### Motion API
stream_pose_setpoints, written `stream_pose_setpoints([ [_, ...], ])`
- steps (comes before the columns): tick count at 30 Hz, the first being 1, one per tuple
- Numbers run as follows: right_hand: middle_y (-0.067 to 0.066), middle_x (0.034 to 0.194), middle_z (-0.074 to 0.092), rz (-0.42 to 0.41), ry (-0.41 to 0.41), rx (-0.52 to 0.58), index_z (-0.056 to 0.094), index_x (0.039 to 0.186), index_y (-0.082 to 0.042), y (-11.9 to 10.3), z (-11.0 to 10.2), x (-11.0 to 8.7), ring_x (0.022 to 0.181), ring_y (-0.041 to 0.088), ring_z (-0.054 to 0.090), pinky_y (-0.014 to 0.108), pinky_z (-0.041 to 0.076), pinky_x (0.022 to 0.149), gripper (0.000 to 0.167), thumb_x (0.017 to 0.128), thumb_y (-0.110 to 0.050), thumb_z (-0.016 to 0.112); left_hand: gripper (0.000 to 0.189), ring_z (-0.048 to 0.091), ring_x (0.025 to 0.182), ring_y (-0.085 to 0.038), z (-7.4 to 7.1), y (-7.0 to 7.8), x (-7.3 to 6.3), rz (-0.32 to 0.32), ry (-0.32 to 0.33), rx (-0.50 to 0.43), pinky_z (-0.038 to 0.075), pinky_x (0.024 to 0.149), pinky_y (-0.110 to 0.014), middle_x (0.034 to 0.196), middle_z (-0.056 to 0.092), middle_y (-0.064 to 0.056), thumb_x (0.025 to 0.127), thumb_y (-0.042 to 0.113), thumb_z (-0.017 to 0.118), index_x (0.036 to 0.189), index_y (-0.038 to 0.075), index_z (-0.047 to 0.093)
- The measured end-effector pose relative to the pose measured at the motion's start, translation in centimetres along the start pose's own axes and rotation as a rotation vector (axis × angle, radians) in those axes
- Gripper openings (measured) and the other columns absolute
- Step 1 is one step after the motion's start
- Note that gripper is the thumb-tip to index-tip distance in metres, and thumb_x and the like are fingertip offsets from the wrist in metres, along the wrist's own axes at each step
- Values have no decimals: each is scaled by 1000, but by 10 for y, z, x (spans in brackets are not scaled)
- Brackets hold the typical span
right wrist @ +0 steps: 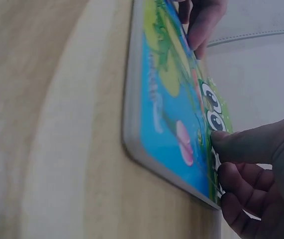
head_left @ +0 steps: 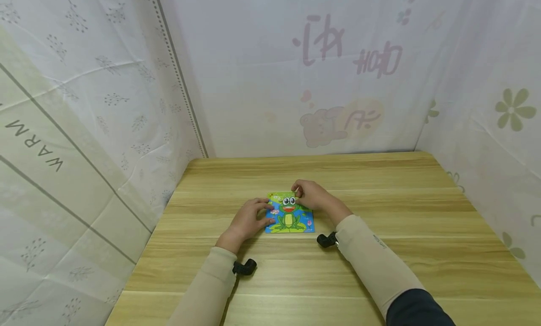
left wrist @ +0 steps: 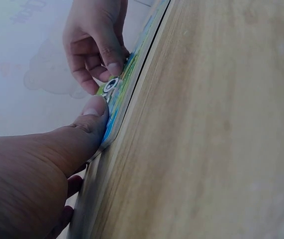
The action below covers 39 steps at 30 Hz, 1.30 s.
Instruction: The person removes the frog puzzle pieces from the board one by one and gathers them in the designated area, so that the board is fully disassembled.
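one frog puzzle (head_left: 289, 221) lies flat on the bench (head_left: 270, 288), with your left hand (head_left: 248, 218) at its left side and your right hand (head_left: 313, 197) at its upper right. your left hand is partly open: the thumb (left wrist: 96, 108) touches the lower left part of the puzzle, the fingers (head_left: 263, 206) reach its left edge higher up, and a clear gap shows between them. your right hand is closed to a pinch, thumb and curled fingers gripping the piece with the frog's eyes (right wrist: 214, 109), which looks tilted up from the rest of the picture in both wrist views. you cannot tell from these views exactly how the fingertips sit behind that piece. beige sleeves (head_left: 374, 260) cover your forearms, and a small black camera (head_left: 245, 267) sits at each wrist. pale printed curtains (head_left: 253, 72) stand around the bench.
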State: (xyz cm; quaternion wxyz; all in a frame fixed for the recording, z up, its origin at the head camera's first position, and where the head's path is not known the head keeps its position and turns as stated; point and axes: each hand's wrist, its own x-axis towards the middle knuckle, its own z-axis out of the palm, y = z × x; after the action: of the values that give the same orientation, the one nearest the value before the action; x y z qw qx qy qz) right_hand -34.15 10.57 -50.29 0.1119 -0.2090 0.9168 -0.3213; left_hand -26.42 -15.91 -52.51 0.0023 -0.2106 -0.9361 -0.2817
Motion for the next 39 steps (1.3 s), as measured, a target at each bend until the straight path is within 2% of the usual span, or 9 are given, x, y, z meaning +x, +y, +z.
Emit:
stream_pose_setpoints([
  [5,0,92,63,-38,31,-30,67,115,-9,0,0,-1,84,19,57,36,51,81,19,97,-7,74,44,48,142,-34,0,0,1,-4,-5,3,41,117,-51,154,53,-6,94,39,79,132,19,72],
  [15,-2,89,63,-59,65,-58,69,112,-10,-1,0,-3,80,17,58,36,52,78,17,97,-11,76,44,47,143,-33,2,-3,2,1,-1,16,40,117,-50,154,53,-5,93,40,79,132,19,72],
  [23,-1,88,63,-42,76,-77,70,113,-8,0,0,-3,81,17,58,34,52,78,17,97,-10,74,43,48,142,-33,2,-3,2,-2,-4,19,39,118,-49,154,54,-5,93,40,80,131,20,73],
  [39,0,88,65,-37,92,-40,72,110,-7,5,2,-2,83,17,59,32,53,77,15,95,-9,75,43,48,142,-33,2,-2,1,-4,2,9,40,117,-50,153,54,-5,93,39,80,130,20,73],
])
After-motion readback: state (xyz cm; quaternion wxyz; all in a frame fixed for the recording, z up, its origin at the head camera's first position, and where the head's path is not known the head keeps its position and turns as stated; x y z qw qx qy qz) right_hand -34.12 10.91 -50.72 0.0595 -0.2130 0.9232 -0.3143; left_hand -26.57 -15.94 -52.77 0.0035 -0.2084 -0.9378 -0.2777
